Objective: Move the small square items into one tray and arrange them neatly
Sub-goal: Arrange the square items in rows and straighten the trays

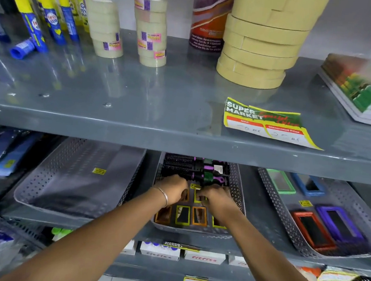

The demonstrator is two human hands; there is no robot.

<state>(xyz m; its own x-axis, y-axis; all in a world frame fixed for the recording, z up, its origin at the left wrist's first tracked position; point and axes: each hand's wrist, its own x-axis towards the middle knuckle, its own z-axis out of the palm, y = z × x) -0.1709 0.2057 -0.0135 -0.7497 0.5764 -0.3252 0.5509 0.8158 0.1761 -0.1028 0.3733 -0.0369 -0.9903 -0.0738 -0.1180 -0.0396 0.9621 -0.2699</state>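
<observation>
Small framed mirrors (182, 215) sit in the front half of the middle grey perforated tray (235, 187), on the lower shelf. Front row: orange, yellow-green, orange, yellow-green frames, side by side, roughly aligned, dark reflective centres. Second row starts behind it, directly under both hands. Left hand (172, 189) curled over an orange-framed one at the row's left end; exact grip hidden. Right hand (214, 197) fingers bent down on a yellow-green-framed one just beside it; can't tell if pinching or pressing. Hands nearly touching. Black hairbrushes (191, 170) with purple and green handles fill the tray's back. Empty grey tray (76, 175) left; tray of larger mirrors (321, 219) right.
</observation>
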